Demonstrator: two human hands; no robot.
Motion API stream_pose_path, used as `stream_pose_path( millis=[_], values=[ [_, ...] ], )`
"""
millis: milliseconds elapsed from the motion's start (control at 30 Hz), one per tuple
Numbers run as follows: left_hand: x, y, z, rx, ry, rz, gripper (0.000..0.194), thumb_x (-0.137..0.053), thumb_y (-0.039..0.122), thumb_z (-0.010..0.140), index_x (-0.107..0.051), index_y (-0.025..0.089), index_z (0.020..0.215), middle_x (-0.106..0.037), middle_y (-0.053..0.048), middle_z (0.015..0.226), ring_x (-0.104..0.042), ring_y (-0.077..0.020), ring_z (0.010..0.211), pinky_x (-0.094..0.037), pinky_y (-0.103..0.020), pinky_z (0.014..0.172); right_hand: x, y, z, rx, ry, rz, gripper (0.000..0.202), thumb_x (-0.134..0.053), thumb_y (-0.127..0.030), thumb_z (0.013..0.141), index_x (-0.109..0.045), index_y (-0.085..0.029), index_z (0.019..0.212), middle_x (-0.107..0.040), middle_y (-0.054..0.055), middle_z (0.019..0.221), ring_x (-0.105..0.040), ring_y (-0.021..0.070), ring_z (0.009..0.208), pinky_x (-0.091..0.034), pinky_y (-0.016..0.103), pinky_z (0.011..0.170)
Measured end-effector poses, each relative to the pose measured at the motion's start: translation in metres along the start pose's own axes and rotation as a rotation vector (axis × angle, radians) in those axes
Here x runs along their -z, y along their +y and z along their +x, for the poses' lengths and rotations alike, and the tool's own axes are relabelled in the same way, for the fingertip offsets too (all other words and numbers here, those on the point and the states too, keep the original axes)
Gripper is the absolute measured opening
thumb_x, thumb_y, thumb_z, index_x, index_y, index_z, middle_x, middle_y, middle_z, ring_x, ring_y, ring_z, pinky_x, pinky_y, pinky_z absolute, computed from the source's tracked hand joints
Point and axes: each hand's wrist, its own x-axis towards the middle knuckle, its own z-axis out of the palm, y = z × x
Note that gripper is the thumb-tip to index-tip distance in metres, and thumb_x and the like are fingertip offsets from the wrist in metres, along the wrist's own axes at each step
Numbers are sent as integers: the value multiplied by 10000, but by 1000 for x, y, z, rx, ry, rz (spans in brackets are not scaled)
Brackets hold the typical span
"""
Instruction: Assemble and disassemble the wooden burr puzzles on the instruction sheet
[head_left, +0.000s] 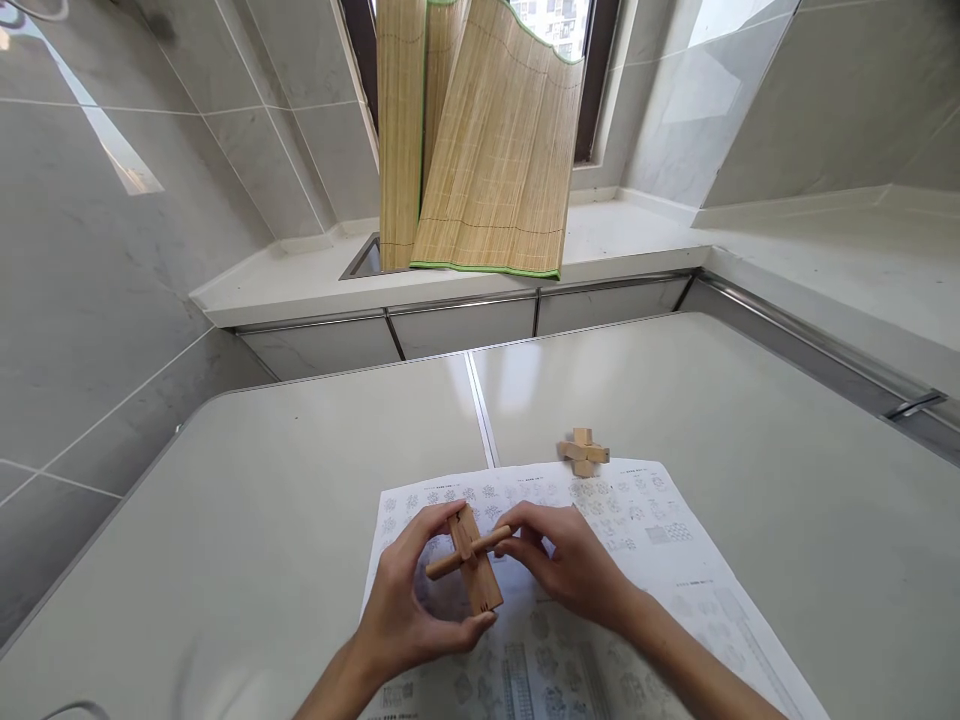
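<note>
Over the printed sheet, my left hand holds a flat wooden puzzle block by its two ends, thumb at the near end and fingers at the far end. A round wooden rod crosses the middle of the block and sticks out on both sides. My right hand pinches the rod's right end between thumb and fingertips. Beyond the hands, at the sheet's far edge, sits an assembled wooden burr puzzle of crossing pieces.
The light table has a pale seam strip down its far half. Behind it runs a white ledge with a bamboo mat leaning at the window. A thin cable shows at the lower left.
</note>
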Motion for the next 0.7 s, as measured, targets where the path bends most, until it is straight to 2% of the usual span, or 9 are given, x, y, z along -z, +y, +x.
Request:
stream_pose_path(
  millis=[100, 233, 400, 700],
  values=[
    [-2, 0, -1, -16, 25, 53, 891, -881, 318, 703, -459, 293, 1487, -673, -113, 1374, -696, -345, 1227, -613, -482, 1026, -5, 3, -3, 57, 48, -77, 194, -604, -332, 1065, -771, -237, 1038, -740, 6, 749, -495, 120, 534, -401, 250, 589],
    [-2, 0, -3, -37, 31, 81, 911, -894, 318, 679, -470, 283, 1485, -686, -113, 1361, -706, -347, 1216, -616, -470, 1022, -6, 5, -4, 57, 34, -93, 182, -602, -336, 1069, -748, -238, 1022, -745, 3, 770, -511, 122, 548, -414, 249, 589],
    [-2, -1, -3, -49, 31, 59, 909, -896, 367, 673, -489, 282, 1482, -707, -108, 1339, -722, -352, 1192, -627, -458, 996, -5, 5, -4, 26, 0, -14, 190, -606, -355, 1057, -729, -225, 994, -742, 16, 784, -558, 140, 599, -432, 253, 589],
    [6, 0, 1, 9, -14, 44, 839, -865, 349, 701, -526, 279, 1465, -710, -109, 1359, -705, -361, 1230, -611, -483, 1014, 2, -6, 1, 9, -120, 176, 182, -600, -327, 1063, -752, -227, 1056, -789, 29, 846, -670, 156, 692, -515, 259, 646]
  ],
)
